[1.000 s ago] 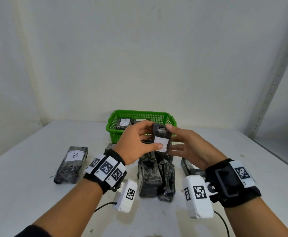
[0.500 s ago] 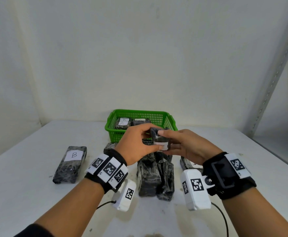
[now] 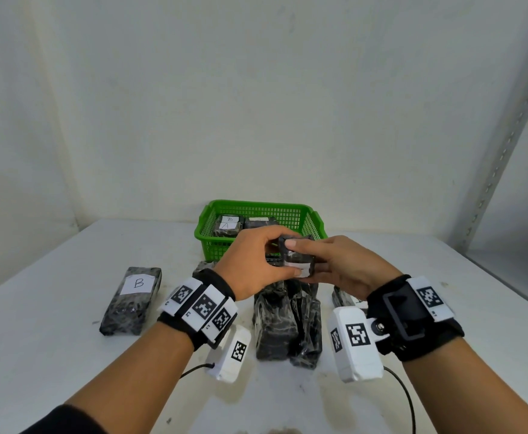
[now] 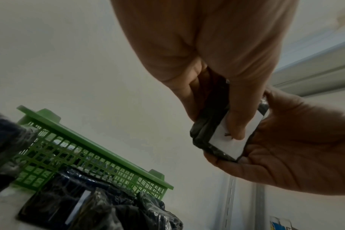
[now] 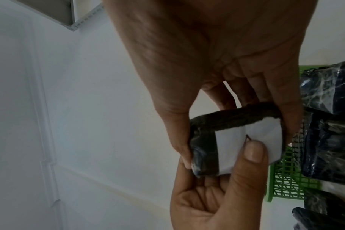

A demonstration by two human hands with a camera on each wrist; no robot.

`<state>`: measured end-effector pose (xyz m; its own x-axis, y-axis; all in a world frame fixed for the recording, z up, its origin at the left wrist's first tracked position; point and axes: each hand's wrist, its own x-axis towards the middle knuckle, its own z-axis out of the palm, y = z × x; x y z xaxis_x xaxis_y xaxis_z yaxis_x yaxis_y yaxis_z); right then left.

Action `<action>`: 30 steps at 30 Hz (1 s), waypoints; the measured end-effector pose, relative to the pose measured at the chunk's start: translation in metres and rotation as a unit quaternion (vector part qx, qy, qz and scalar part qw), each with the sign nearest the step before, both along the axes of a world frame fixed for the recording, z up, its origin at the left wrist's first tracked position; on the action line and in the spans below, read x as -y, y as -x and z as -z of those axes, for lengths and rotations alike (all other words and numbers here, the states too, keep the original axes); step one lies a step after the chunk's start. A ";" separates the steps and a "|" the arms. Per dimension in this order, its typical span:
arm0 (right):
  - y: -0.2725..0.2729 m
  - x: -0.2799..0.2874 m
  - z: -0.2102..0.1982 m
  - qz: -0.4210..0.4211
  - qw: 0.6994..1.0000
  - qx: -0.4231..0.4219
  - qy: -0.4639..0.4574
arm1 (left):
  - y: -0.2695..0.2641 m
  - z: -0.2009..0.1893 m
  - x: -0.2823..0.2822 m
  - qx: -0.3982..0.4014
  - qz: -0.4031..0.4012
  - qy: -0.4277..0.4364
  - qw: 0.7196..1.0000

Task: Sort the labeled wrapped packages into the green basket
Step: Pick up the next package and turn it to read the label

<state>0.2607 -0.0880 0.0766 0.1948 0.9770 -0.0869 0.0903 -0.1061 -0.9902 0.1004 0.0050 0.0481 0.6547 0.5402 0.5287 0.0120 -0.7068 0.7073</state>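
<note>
**Two hands grip one wrapped package above the pile**

Two forearms reach in from the near edge of the white table (image 3: 53, 355), each wrist wearing a black strap with square-patterned tags and a white camera unit. Between them, nearest the person, a pile of black wrapped packages (image 3: 287, 321) lies on the table. Just above and beyond that pile, the left hand (image 3: 253, 264) and the right hand (image 3: 344, 267) meet around a small held package (image 3: 297, 255), lifted off the table. The left thumb (image 5: 252, 157) presses on its white label (image 4: 226, 143), covering most of the letter, so the marking cannot be read; the left fingers curl behind it. The right hand pinches the same package from the other side, thumb (image 5: 179, 140) on one edge and fingers on the opposite edge.

Off to the left, well apart from the hands, a package labelled B (image 3: 132, 300) lies flat on the table. Part of another dark package (image 3: 342, 297) shows behind the right wrist.

Farther back, against the wall, the green basket (image 3: 306, 214) stands on the table just beyond the hands. Inside it, at the left, packages lie with labels A and B (image 3: 229, 223) showing, and another dark package (image 3: 261, 222) lies beside them.
</note>
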 end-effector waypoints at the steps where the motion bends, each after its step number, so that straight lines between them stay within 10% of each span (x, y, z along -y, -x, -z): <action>1: 0.000 0.000 0.000 0.001 1.000 0.003 -0.005 | 0.000 0.001 0.000 -0.001 0.001 0.005 1.000; 14: -0.004 0.003 0.002 0.013 1.000 -0.013 -0.004 | 0.001 0.000 0.003 0.001 0.003 0.005 1.000; 30: -0.009 -0.002 0.009 0.034 0.997 -0.039 -0.061 | -0.002 -0.002 -0.012 0.123 0.011 0.233 0.965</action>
